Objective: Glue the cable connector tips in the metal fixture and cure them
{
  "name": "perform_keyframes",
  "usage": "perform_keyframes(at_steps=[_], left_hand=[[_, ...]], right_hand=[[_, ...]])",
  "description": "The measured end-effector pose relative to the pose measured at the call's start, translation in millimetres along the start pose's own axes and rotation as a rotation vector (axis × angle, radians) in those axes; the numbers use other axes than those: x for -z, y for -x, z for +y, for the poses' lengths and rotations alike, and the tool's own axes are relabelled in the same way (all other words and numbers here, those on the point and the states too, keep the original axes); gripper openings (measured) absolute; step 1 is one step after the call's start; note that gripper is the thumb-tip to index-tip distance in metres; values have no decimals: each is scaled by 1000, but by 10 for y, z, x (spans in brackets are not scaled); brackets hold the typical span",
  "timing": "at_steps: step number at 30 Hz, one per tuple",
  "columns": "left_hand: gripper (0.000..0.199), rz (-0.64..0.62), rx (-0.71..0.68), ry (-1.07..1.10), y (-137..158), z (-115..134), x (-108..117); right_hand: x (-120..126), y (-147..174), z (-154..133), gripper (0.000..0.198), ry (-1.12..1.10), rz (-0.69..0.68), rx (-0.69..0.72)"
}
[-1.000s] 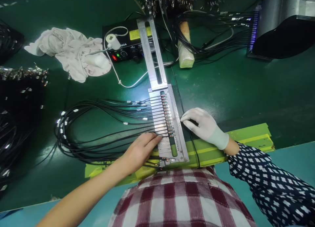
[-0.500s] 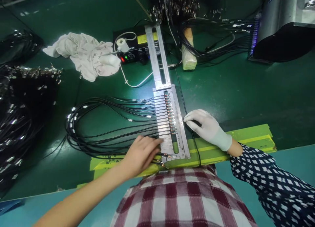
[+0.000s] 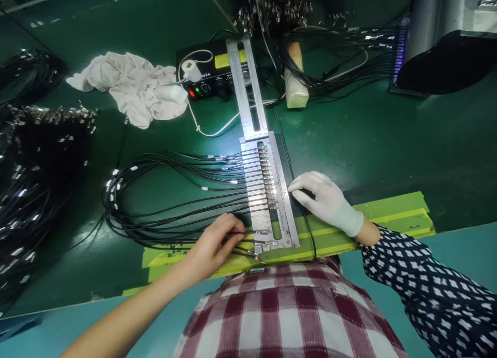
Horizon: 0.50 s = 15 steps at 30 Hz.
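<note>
My bare left hand (image 3: pixel 217 241) is closed, thumb and forefinger pinching a thin black cable (image 3: pixel 254 232) whose stripped end points right over the lower part of a slotted metal fixture (image 3: pixel 258 213). Two more loose cable ends (image 3: pixel 254 255) stick out just below these fingers. Many black cables lie side by side across the fixture, their stripped ends (image 3: pixel 267 174) in a row over its long slot. My right hand (image 3: pixel 324 200), in a white glove, is closed at the fixture's right edge, thumb and forefinger tips together; whether anything is between them is hidden.
Looped cables with white tags (image 3: pixel 112 192) spread left of the fixture. Behind it stand a black control box (image 3: pixel 212 78), a crumpled white cloth (image 3: pixel 135 88) and a wrapped block (image 3: pixel 297 88). Cable bundles (image 3: pixel 42 156) pile up at left. A grey machine (image 3: pixel 438 42) is at far right.
My left hand has drawn back a little to the left from the fixture, and a cable end now shows between its fingertips. The right hand stays at the fixture's edge.
</note>
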State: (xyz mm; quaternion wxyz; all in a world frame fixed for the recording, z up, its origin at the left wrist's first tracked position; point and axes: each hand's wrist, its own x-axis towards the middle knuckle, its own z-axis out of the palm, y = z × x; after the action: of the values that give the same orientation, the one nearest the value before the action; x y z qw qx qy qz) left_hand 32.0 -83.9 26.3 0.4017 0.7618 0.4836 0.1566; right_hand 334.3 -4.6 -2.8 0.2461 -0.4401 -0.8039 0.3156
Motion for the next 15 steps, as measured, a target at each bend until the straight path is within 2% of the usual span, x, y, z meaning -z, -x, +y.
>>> perform_keyframes(at_steps=[4,9,15], left_hand=[[17,179,-153,-92,-54,-54,-105],[18,245,-189,-123,-173,-12,-195],[12,345,-319,-283,-298,31,-327]], right_hand=[[-1,-5,-10,15,9,-4,-3],[5,-16,-18,14,12,-9,-6],[3,-9,-8,15,16,-20,-12]])
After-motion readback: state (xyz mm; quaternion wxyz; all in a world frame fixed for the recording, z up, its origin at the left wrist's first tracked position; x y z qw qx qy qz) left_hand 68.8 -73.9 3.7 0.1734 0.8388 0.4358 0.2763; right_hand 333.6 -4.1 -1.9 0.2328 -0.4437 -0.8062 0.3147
